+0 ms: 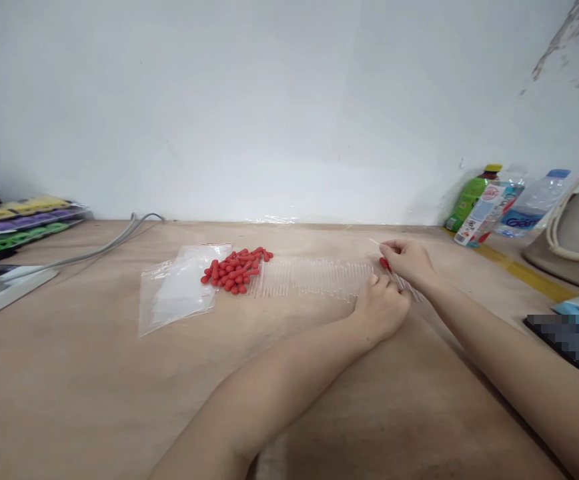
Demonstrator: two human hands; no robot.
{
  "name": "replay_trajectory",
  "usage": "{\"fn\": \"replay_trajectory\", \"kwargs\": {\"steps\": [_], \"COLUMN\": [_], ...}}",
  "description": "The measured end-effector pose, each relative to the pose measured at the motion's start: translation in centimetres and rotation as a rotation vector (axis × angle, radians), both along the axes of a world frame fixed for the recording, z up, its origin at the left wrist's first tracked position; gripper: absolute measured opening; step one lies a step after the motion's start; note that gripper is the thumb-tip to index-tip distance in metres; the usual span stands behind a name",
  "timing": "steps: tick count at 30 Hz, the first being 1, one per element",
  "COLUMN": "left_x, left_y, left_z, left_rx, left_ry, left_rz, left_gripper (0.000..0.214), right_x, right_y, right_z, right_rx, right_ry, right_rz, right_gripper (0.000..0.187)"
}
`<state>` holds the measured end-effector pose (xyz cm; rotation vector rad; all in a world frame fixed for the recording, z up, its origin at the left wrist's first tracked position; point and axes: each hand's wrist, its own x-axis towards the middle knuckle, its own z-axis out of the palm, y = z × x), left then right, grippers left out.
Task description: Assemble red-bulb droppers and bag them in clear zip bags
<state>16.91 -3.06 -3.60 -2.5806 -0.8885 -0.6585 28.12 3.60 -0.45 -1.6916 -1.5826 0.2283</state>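
My right hand [409,260] has thumb and forefinger pinched on a thin clear glass tube [373,241], which points up and to the left. Just under it lies a red rubber bulb [385,265], with what looks like a clear tube running from it to the lower right. My left hand [382,305] rests low over the tubes with its fingers curled; whatever is in them is hidden. Leftward from it stretches a row of clear glass tubes [314,279], side by side on the table. A heap of red rubber bulbs [234,268] sits at the row's left end.
Clear plastic bags [179,287] lie under the heap's left side. A grey cable [104,248] and packaged coloured items [24,223] are at far left. Bottles [474,197], a carton [488,215], a beige bag [577,227] and a dark device [569,343] stand or lie at right.
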Motion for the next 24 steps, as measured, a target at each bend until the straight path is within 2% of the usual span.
{"fn": "replay_trajectory", "kwargs": {"steps": [2, 4, 8, 11, 14, 16, 18, 24], "left_x": [-0.7, -2.5, -9.8, -15.8, -19.4, -20.2, -20.1, -19.7], "left_y": [-0.5, -1.4, -3.0, -3.1, -2.6, -2.2, -2.0, -1.9], "left_z": [0.1, 0.4, 1.2, 1.5, 1.4, 1.4, 1.3, 1.3], "left_rx": [-0.002, 0.009, -0.049, -0.175, -0.192, -0.193, -0.206, -0.249], "left_ry": [-0.028, -0.072, -0.127, -0.224, -0.336, -0.414, -0.448, -0.443], "left_rz": [0.014, -0.002, -0.093, -0.015, 0.081, 0.114, 0.115, 0.068], "left_gripper": [0.016, 0.017, 0.024, 0.029, 0.029, 0.027, 0.026, 0.025], "right_x": [0.0, -0.2, -1.5, -3.8, -6.5, -8.0, -9.0, -9.8], "right_y": [-0.1, -0.3, -1.3, -2.8, -4.9, -6.2, -7.1, -7.6], "right_z": [0.0, 0.1, 0.1, -0.6, -1.7, -2.3, -2.6, -2.6], "right_rx": [0.011, 0.020, 0.020, 0.111, 0.237, 0.261, 0.298, 0.341], "right_ry": [-0.001, -0.019, -0.086, -0.097, -0.152, -0.216, -0.269, -0.333], "right_rz": [0.005, 0.032, 0.073, 0.118, 0.342, 0.509, 0.582, 0.620], "right_gripper": [0.030, 0.031, 0.030, 0.026, 0.023, 0.020, 0.019, 0.017]}}
